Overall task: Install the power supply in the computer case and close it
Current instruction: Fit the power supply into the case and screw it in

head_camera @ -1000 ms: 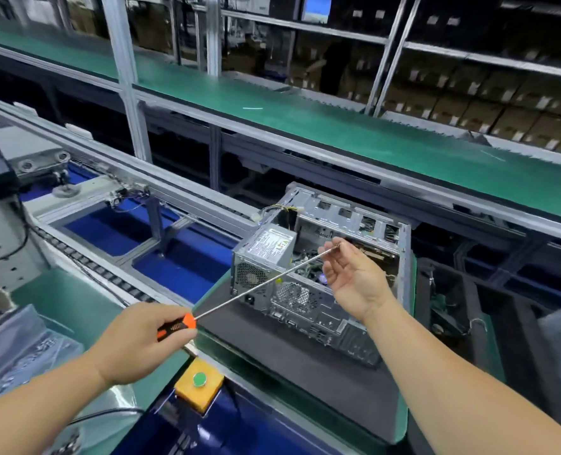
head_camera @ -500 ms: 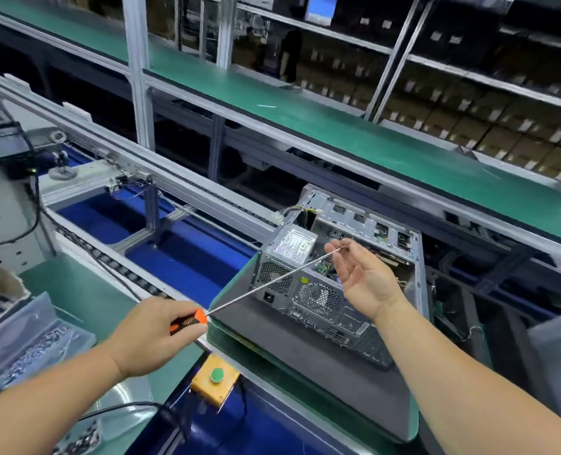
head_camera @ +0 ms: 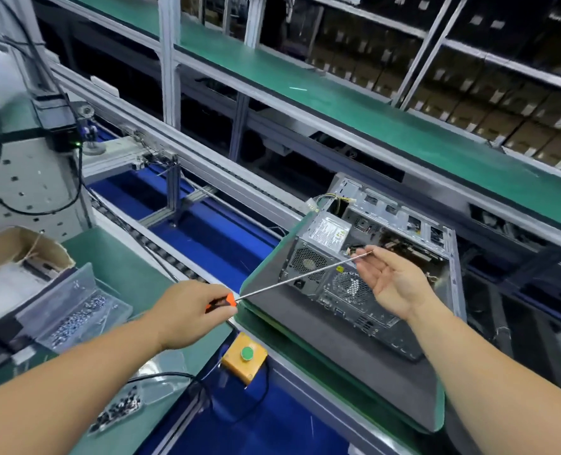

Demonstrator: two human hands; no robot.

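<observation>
The computer case (head_camera: 391, 257) lies on its side on a grey mat (head_camera: 354, 366), its open side up and its back panel toward the person, and the power supply (head_camera: 318, 244) already sits in the case's near left corner, label up, fan grille facing out. The left hand (head_camera: 187, 313) grips the orange and black handle of a long screwdriver (head_camera: 292, 280), fingers curled round it, and the thin shaft runs up and right across the back of the case. The right hand (head_camera: 391, 284) is held palm up over the case opening; its fingertips (head_camera: 359, 257) pinch the tip of the shaft, the other fingers loose. Whether a screw sits on that tip is too small to tell. This looks like the step of loading or steadying the driver before fastening the power supply to the back panel. To do it well, keep the shaft in line with the screw hole beside the grille, guide the tip until it seats, then turn with light pressure so the screw does not drop into the case. A clear box of screws (head_camera: 75, 310) lies well left of the case.
</observation>
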